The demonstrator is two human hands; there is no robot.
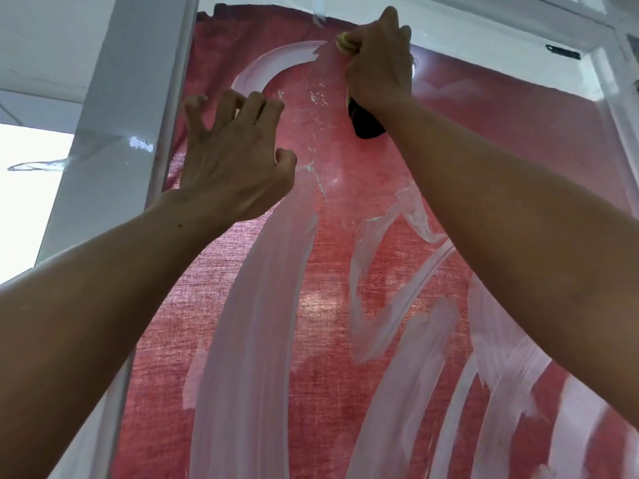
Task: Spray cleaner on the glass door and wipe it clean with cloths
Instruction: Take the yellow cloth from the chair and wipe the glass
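Smeared glass door point(311, 271), R hand point(377, 60) gripping yellow cloth point(344, 41), L hand point(231, 150) fingers spread

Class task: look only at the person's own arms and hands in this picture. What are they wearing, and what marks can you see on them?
Both arms are bare up to the picture's edge: no sleeves show. The left hand and right hand wear no gloves, and no rings, watch or bracelet show on the sides in view. A small dark spot marks the left forearm near the wrist. Tendons stand out on the back of the left hand.
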